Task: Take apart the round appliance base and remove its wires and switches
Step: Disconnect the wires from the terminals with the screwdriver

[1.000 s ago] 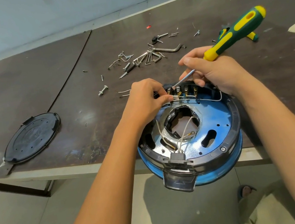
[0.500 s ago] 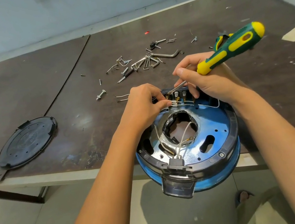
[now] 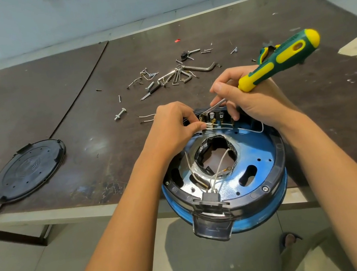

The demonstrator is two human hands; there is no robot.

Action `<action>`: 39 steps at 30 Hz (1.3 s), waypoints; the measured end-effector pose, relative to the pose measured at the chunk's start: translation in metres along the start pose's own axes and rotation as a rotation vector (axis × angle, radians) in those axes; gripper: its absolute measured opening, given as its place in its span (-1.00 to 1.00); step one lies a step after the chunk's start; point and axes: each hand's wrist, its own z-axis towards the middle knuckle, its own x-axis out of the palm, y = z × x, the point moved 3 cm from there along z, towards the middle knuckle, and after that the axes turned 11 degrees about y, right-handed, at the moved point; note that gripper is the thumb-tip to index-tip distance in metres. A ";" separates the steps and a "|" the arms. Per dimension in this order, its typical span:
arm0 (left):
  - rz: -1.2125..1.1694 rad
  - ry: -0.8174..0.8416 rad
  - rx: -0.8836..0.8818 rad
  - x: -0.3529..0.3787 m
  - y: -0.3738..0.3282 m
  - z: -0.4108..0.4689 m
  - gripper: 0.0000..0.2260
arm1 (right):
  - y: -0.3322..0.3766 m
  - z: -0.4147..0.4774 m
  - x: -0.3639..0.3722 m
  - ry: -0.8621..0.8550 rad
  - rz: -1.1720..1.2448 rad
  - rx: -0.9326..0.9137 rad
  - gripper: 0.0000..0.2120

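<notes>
While the round base (image 3: 257, 147) is overhanging the table (image 3: 73, 108) edge at lower centre, my left hand (image 3: 172, 129) is pinching its white wires (image 3: 211, 126) and my right hand (image 3: 258, 103) is gripping the screwdriver (image 3: 281, 58). Loose screws (image 3: 122, 114) are lying beyond, with bare tabletop stretching left.

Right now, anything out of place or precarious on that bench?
Yes: the round base hangs well past the near edge of the table, with only the left hand pinching its wires and the right hand, gripping the screwdriver, on it. It could tip off. Screws and hex keys lie scattered loose behind it.
</notes>
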 end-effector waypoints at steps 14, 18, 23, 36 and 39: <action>-0.009 0.000 -0.007 0.001 0.001 0.001 -0.81 | -0.004 0.002 0.000 0.023 0.006 0.027 -0.79; -0.003 -0.001 0.006 0.001 0.001 0.001 -0.82 | -0.004 0.003 -0.001 0.020 0.014 0.041 -0.79; -0.009 -0.003 0.004 0.001 0.002 0.002 -0.84 | -0.008 0.005 -0.002 -0.013 0.083 0.115 -0.82; 0.012 -0.005 0.013 0.001 0.003 0.002 -0.83 | -0.017 0.007 -0.003 -0.074 0.273 0.276 -0.81; 0.016 -0.001 0.019 0.001 0.002 0.002 -0.83 | -0.018 0.007 -0.004 -0.056 0.276 0.271 -0.82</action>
